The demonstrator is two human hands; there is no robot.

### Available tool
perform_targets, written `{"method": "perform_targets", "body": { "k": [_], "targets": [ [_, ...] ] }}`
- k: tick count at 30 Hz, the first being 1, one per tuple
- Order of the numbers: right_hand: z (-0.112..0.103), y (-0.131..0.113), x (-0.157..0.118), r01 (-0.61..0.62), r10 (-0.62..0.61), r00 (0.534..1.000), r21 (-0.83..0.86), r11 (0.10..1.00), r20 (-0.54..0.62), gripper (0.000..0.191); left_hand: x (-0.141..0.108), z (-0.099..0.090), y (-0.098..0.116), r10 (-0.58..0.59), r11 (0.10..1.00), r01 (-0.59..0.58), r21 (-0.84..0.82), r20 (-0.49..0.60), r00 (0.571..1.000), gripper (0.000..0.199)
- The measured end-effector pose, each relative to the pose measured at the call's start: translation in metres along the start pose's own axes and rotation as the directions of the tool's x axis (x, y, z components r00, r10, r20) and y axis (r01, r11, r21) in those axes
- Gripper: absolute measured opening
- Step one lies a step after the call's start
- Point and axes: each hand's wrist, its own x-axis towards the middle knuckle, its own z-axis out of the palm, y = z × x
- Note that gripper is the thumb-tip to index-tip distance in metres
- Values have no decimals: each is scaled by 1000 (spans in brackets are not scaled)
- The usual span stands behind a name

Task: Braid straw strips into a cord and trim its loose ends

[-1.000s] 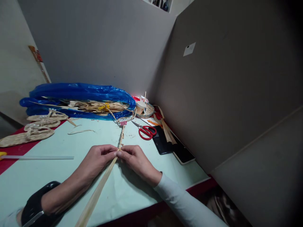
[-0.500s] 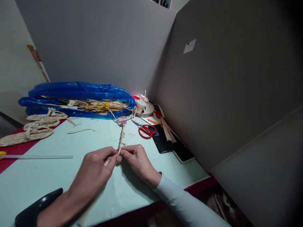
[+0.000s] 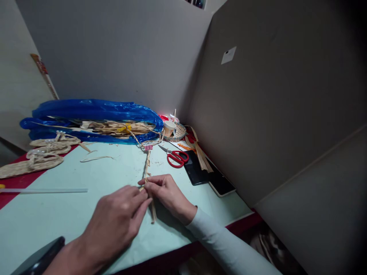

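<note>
A narrow braid of pale dried strips (image 3: 147,162) runs toward me from a pink clip (image 3: 148,148) on the table. My right hand (image 3: 169,196) pinches the near end of the braid between thumb and fingers. Close against it, my left hand (image 3: 119,217) is closed on the strips at the same spot, its fingertips partly hidden. A loose strip end (image 3: 153,214) hangs down below the fingertips, over the pale green table cover.
Behind lies a blue plastic bag (image 3: 97,107) of dried strips. Woven sandals (image 3: 34,166) and a translucent stick (image 3: 48,190) are at left. Red scissors (image 3: 177,158), dark phones (image 3: 196,168), a paper cup (image 3: 169,128) and a basket (image 3: 180,131) stand right.
My left hand has turned over and moved slightly down and right beside my right hand. A strip end now shows below the fingers. My right hand has stayed nearly in place.
</note>
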Motion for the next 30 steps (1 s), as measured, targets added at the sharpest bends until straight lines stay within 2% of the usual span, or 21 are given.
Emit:
{"method": "perform_targets", "body": {
  "k": [3, 6, 9, 12, 16, 20, 25, 27, 30],
  "targets": [
    [0, -2, -1, 41, -41, 998, -4, 999, 48, 29, 13, -14, -9, -130, 981, 124, -153, -33, 991, 30],
    [2, -7, -3, 78, -76, 990, -11, 997, 116, 33, 27, -13, -24, -215, 889, 237, -392, 101, 971, 25],
    [4, -8, -2, 110, -101, 981, -45, 993, 165, 35, 32, 1, -36, -235, 735, 342, -585, 253, 938, 27],
    [4, -7, -2, 127, -102, 980, -138, 982, 174, 34, 30, 13, -41, -271, 607, 442, -660, 351, 896, 27],
    [5, -8, -9, 136, -95, 986, -340, 930, 136, 28, 23, 12, -42, -349, 515, 513, -687, 378, 857, 25],
    [7, -12, -18, 130, -114, 991, -541, 831, 62, 31, 20, 8, -41, -416, 526, 537, -659, 351, 839, 23],
    [8, -9, -23, 155, -249, 968, -732, 664, -21, 30, 22, 13, -36, -509, 589, 534, -606, 236, 828, 21],
    [8, -6, -24, 206, -313, 950, -778, 593, 12, 26, 23, 17, -33, -530, 608, 534, -588, 200, 824, 21],
    [8, -2, -25, 329, -382, 913, -813, 480, 144, 19, 24, 20, -32, -536, 621, 534, -573, 186, 823, 19]
  ]
}}
